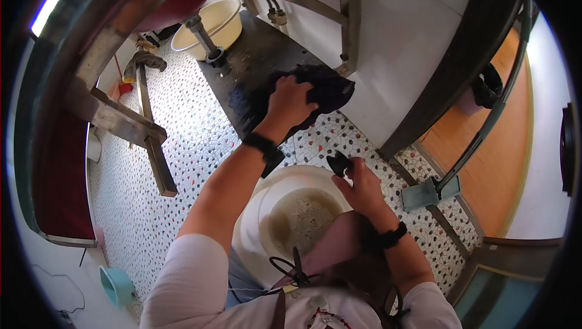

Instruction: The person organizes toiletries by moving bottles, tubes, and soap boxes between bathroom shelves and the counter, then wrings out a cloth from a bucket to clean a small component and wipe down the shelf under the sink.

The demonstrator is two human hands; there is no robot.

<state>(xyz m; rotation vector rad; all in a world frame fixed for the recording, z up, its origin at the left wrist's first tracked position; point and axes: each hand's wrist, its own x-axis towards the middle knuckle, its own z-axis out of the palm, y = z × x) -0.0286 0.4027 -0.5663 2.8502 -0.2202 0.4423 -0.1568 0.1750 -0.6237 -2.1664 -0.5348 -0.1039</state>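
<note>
My left hand (290, 106) presses on a bunched dark cloth (330, 89), its fingers bent into the folds. The cloth lies at the near end of a dark board (251, 44) and hangs slightly past its edge. Lower right, my right hand (362, 184) is closed around a small black object (339, 163) that I cannot make out. Below both hands stands a white bucket (250, 223) holding murky, foamy water (306, 217).
A cream basin (227, 26) sits at the board's far end, beside a drain pipe (203, 36). Metal legs (159, 165) stand at left. A teal basin (117, 285) is at lower left. At right are a long-handled teal tool (430, 194) and a black-lined bin (485, 88).
</note>
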